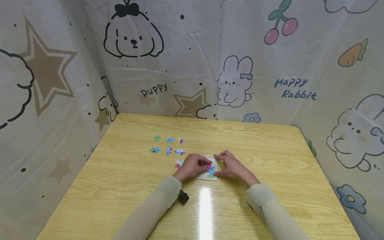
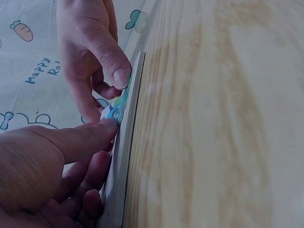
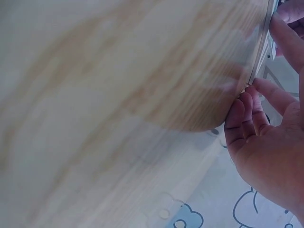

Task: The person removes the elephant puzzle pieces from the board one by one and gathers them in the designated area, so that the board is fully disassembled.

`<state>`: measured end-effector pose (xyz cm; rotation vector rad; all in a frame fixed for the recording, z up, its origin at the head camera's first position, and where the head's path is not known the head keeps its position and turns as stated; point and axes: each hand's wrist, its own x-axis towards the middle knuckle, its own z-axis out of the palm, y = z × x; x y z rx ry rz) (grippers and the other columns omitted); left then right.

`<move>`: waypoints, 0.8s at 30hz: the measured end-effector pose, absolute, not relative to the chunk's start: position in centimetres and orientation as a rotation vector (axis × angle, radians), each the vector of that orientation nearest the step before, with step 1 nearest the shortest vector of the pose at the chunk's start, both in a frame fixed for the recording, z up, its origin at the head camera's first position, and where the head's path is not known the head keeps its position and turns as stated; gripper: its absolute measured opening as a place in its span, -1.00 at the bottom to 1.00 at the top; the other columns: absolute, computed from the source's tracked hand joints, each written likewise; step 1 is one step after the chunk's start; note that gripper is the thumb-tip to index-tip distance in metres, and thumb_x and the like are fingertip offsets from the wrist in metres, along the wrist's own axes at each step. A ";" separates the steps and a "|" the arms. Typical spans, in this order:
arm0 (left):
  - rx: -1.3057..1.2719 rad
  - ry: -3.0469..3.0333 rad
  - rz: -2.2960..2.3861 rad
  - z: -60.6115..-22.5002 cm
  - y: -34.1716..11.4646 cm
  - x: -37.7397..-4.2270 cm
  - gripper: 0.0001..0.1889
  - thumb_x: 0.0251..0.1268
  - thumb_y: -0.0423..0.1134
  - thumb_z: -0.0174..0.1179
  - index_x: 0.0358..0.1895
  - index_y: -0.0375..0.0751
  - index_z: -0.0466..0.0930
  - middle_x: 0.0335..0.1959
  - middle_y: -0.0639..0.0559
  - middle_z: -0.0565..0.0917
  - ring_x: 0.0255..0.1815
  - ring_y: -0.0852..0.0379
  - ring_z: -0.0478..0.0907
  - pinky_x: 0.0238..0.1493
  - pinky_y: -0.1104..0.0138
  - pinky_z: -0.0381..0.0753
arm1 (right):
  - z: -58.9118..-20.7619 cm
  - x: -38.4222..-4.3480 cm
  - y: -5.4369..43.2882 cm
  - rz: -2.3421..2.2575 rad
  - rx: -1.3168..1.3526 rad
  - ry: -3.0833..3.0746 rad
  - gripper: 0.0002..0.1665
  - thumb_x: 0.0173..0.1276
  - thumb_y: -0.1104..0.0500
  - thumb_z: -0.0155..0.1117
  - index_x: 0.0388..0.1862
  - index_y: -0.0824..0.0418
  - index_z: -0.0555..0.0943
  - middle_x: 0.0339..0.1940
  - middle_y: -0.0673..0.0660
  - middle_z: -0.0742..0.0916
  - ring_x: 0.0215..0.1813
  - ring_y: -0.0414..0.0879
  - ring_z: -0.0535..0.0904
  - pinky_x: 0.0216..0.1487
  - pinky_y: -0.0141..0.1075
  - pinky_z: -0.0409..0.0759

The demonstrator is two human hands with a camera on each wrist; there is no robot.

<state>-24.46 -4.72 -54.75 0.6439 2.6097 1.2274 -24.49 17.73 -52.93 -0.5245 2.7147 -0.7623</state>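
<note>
A pale puzzle board (image 1: pixel 202 177) lies on the table between both hands, with blue and green jigsaw pieces (image 1: pixel 211 173) set along its right side. My left hand (image 1: pixel 193 165) reaches over the board from the left and pinches a small colourful puzzle piece (image 2: pixel 114 113) between thumb and fingers, low over the board. Its fingers hide most of that piece. At the board's right edge, my right hand (image 1: pixel 232 167) holds the board, index finger at the far corner and thumb on the near part. Its other fingers curl beside the board's edge (image 3: pixel 259 52).
Loose jigsaw pieces lie in rows left of and beyond the board, among them a green one (image 1: pixel 157 138) and a blue one (image 1: pixel 155 150). One more piece (image 1: pixel 178 164) is beside the left hand. A patterned curtain (image 1: pixel 186 66) surrounds the wooden table (image 1: pixel 270 146).
</note>
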 end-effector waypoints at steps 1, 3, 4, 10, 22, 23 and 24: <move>0.636 2.613 1.221 -54.7 -4.7 -24.5 -0.72 0.26 -0.27 0.48 0.04 -0.05 0.82 -0.22 0.16 0.79 -0.28 0.32 0.59 -0.15 0.40 0.61 | -53.0 -24.5 17.7 -0.763 -0.528 2.715 -0.01 0.19 -0.06 0.64 0.54 0.17 0.44 0.26 0.19 0.48 0.07 0.02 0.47 0.12 -0.07 0.56; 0.621 2.616 1.201 -54.7 -4.6 -24.5 -0.72 0.27 -0.26 0.48 0.04 -0.04 0.82 -0.22 0.16 0.79 -0.28 0.32 0.59 -0.16 0.40 0.61 | -53.0 -24.5 17.7 -0.758 -0.533 2.719 -0.01 0.19 -0.07 0.64 0.54 0.16 0.44 0.27 0.19 0.48 0.07 0.02 0.47 0.13 -0.07 0.56; 0.615 2.615 1.191 -54.6 -4.6 -24.5 -0.72 0.26 -0.25 0.48 0.04 -0.04 0.82 -0.21 0.16 0.80 -0.29 0.33 0.59 -0.16 0.40 0.60 | -53.0 -24.4 17.7 -0.758 -0.533 2.719 -0.01 0.19 -0.07 0.64 0.54 0.16 0.44 0.27 0.19 0.48 0.08 0.02 0.47 0.14 -0.07 0.56; 0.606 2.606 1.166 -54.4 -4.4 -24.4 -0.70 0.24 -0.22 0.51 0.05 -0.04 0.82 -0.20 0.16 0.80 -0.29 0.33 0.59 -0.16 0.39 0.61 | -53.2 -24.3 17.7 -0.760 -0.521 2.721 0.00 0.18 -0.07 0.65 0.54 0.16 0.44 0.27 0.20 0.49 0.08 0.02 0.46 0.15 -0.07 0.56; 0.609 2.612 1.146 -54.2 -4.4 -24.5 -0.70 0.30 -0.22 0.46 0.09 -0.04 0.80 -0.23 0.19 0.76 -0.26 0.31 0.57 -0.13 0.36 0.58 | -53.0 -24.4 17.7 -0.749 -0.521 2.724 -0.01 0.19 -0.08 0.64 0.54 0.15 0.44 0.27 0.19 0.49 0.09 0.02 0.47 0.14 -0.07 0.56; 0.613 2.612 1.149 -54.2 -4.4 -24.5 -0.70 0.30 -0.23 0.46 0.09 -0.05 0.80 -0.24 0.18 0.76 -0.27 0.30 0.57 -0.13 0.36 0.57 | -53.0 -24.5 17.7 -0.748 -0.521 2.725 -0.01 0.19 -0.08 0.64 0.54 0.15 0.44 0.27 0.18 0.49 0.09 0.02 0.47 0.14 -0.07 0.56; 0.618 2.613 1.151 -54.2 -4.5 -24.5 -0.70 0.31 -0.24 0.45 0.09 -0.05 0.80 -0.24 0.18 0.75 -0.27 0.30 0.57 -0.13 0.36 0.57 | -53.0 -24.5 17.7 -0.748 -0.520 2.725 -0.01 0.19 -0.08 0.64 0.54 0.15 0.44 0.27 0.18 0.49 0.09 0.02 0.47 0.14 -0.07 0.56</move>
